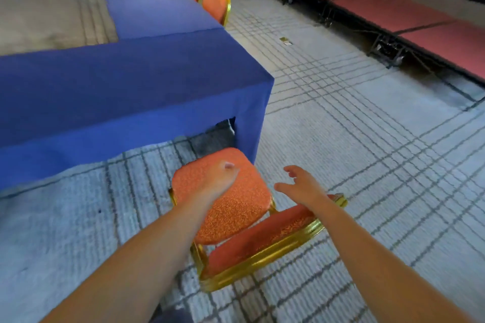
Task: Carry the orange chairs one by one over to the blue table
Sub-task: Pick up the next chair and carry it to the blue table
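An orange chair [236, 215] with a gold frame stands on the carpet just in front of the near corner of the blue table [131, 81]. Its seat points toward the table and its backrest toward me. My left hand [217, 178] hovers over the seat, blurred, holding nothing that I can see. My right hand [301, 186] is above the right end of the backrest with fingers spread and empty. Three more orange chairs [214, 1] stand in a row along the far right side of the table.
A low red stage platform [393, 10] on black metal legs runs along the right wall. Grey carpet with a dark grid pattern lies between the table and the stage. A small scrap [285, 41] lies on the carpet.
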### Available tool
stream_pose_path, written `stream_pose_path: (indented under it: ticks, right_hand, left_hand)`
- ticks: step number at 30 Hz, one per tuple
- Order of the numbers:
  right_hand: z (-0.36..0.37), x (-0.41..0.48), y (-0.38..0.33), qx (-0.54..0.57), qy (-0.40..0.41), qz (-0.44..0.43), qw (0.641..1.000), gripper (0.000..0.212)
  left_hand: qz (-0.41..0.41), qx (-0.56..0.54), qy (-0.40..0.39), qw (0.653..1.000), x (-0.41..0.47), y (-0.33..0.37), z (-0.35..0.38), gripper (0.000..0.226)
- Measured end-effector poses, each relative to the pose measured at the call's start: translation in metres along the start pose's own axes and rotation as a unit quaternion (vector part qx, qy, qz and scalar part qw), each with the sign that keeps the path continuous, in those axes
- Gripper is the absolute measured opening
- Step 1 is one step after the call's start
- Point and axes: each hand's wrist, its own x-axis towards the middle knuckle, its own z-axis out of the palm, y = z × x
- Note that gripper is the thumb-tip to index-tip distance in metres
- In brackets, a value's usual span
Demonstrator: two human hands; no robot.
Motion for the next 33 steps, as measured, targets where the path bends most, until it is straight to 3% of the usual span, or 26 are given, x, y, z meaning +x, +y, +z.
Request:
stream_pose_path:
  ticks: [7,9,19,24,27,29,32,33]
  right_hand:
    - [0.002,0.035,0.016,-0.034,-0.100,-0.045,0.993,0.060]
    - [0.007,0.047,0.019,-0.050,-0.120,-0.050,0.990,0.065]
    - [0.022,0.091,0.039,-0.121,-0.205,-0.015,0.971,0.073]
    - [0.034,0.117,0.050,-0.182,-0.255,-0.029,0.949,0.067]
    - [0.039,0.132,0.059,-0.202,-0.300,-0.037,0.932,0.065]
    - [0.040,0.141,0.065,-0.225,-0.327,-0.049,0.917,0.055]
    - [0.039,0.157,0.078,-0.241,-0.359,-0.065,0.900,0.014]
    - [0.039,0.161,0.082,-0.243,-0.367,-0.068,0.895,0.015]
  left_hand:
    - [-0.107,-0.030,0.044,0.993,-0.020,-0.017,0.027,0.020]
    - [-0.133,-0.045,0.053,0.989,-0.016,-0.024,0.029,0.016]
    - [-0.215,-0.069,0.042,0.973,0.002,-0.053,0.044,0.039]
    - [-0.279,-0.105,0.050,0.953,-0.001,-0.065,0.052,0.018]
    - [-0.327,-0.108,0.068,0.937,-0.006,-0.075,0.058,0.023]
    - [-0.359,-0.095,0.087,0.924,-0.012,-0.080,0.063,0.025]
    - [-0.400,-0.073,0.111,0.907,-0.018,-0.087,0.073,0.027]
    - [-0.413,-0.070,0.116,0.901,-0.020,-0.088,0.077,0.027]
